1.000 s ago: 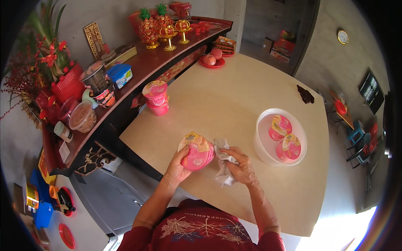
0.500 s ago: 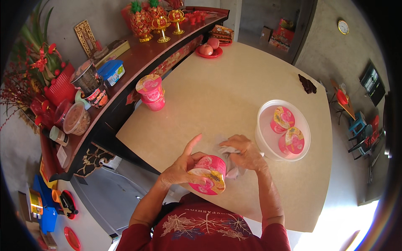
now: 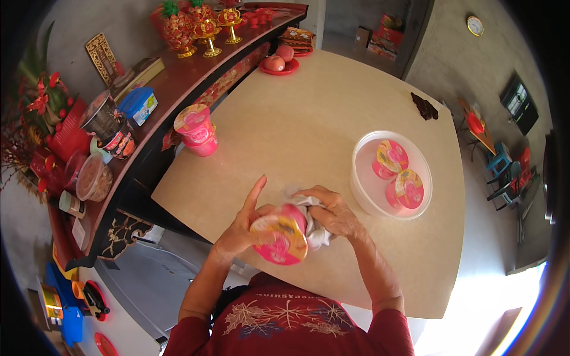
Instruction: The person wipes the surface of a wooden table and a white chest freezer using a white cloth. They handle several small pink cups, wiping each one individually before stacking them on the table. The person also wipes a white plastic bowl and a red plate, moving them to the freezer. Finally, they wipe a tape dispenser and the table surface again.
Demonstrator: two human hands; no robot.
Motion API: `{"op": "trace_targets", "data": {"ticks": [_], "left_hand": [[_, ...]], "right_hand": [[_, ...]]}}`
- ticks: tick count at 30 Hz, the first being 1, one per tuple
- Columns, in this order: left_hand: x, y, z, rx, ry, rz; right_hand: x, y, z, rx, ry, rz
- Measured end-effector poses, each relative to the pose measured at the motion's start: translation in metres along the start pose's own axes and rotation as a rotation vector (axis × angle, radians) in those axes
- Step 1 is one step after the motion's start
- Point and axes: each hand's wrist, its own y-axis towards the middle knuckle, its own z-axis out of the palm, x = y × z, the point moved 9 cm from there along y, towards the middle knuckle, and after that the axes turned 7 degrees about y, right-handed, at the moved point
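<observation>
Cup (image 3: pixel 280 243) sits gripped in the half-curled left hand (image 3: pixel 236 232), one finger raised, and at its two o'clock I'd press flat the cloth (image 3: pixel 319 232) bunched in the curled right hand (image 3: pixel 336 215).

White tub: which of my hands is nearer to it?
Right. The right hand is just left of the white tub; the left hand is farther left, holding a cup.

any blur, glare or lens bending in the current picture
Head view: the pink cup in the left hand looks smeared, probably by motion, while the tub at right looks sharper; head view: bright light washes out the floor at lower right, with a rainbow fringe near the rim; head view: the fisheye bows the table edges and leaves black corners.
</observation>
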Motion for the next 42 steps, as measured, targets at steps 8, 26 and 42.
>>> {"op": "trace_targets", "data": {"ticks": [8,26,42], "left_hand": [[0.023,0.013,-0.024,-0.378,-0.361,0.092],[0.010,0.006,0.003,-0.144,-0.062,-0.204],[0.013,0.002,0.010,-0.338,-0.451,-0.009]], "right_hand": [[0.021,-0.016,0.001,-0.393,-0.103,-0.256],[0.009,-0.025,-0.012,-0.419,0.309,-0.101],[0.049,-0.054,0.069,-0.388,-0.548,-0.601]]}}
